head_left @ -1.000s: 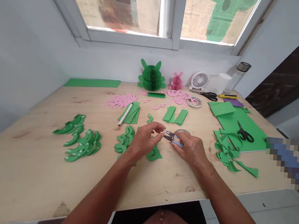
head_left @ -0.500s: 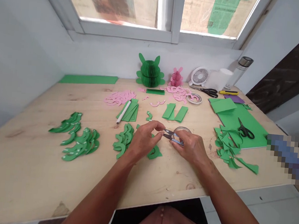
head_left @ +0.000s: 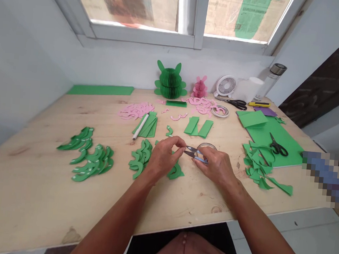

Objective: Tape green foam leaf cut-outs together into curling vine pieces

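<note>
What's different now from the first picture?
The left hand's thumb and index fingertip have moved closer together beside the snips' tips. Nothing was visibly taken or let go. The right hand still holds the open snips; the green curved paper pieces stayed put.

Metal snips, matt paper arcs, smooth wooden tabletop

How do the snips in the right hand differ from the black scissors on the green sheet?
The snips have their blades parted; the scissors look shut. The snips are in the right hand; the scissors lie on the green sheet. The snips have blue on their grips; the scissors have black handle loops. Both are cutting tools.
</note>
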The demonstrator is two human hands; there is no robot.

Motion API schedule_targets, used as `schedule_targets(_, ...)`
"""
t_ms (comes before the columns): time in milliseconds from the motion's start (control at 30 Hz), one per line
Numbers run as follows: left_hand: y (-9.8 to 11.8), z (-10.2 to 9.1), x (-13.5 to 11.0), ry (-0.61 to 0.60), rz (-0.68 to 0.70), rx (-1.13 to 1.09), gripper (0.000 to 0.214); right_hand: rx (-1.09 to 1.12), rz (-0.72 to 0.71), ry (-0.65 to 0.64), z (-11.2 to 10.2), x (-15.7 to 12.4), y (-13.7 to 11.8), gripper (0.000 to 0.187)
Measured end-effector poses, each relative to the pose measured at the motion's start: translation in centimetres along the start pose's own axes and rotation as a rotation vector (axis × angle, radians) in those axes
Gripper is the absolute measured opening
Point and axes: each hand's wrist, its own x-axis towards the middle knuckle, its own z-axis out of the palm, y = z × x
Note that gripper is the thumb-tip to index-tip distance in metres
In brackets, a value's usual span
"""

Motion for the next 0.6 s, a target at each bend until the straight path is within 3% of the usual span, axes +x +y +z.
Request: schedule_targets(600, -0.56, -0.02, 0.14, -0.042, -0.043, -0.035, 0.010, -0.030, -0.011, -0.015, -0.02, 0.03, -0.12, 0.018)
